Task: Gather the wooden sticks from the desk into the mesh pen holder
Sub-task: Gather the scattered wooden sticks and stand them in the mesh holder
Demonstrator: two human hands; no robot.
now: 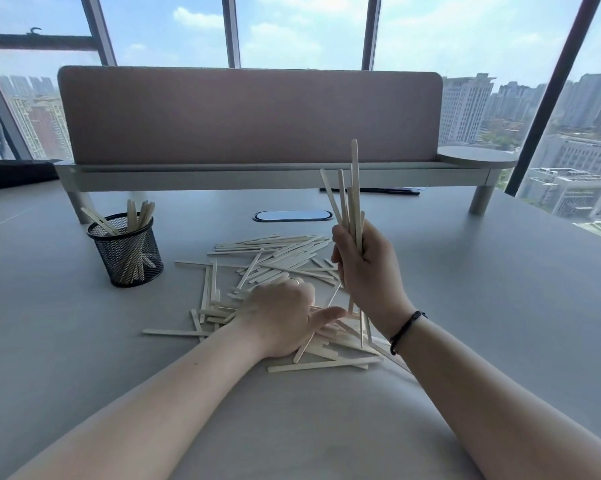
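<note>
A loose pile of pale wooden sticks (278, 258) lies scattered on the grey desk in front of me. My right hand (365, 265) grips a bundle of several sticks (351, 199) upright above the pile's right side. My left hand (285, 317) rests palm down on the near part of the pile, thumb stretched to the right and fingers curled over sticks; whether it pinches one is hidden. The black mesh pen holder (126, 251) stands to the left of the pile with several sticks leaning inside it.
A pink divider panel on a raised grey shelf (250, 119) runs across the back of the desk (500, 289). An oval cable grommet (292, 215) sits behind the pile. A dark pen (371, 190) lies under the shelf. A black object (15, 173) is at far left.
</note>
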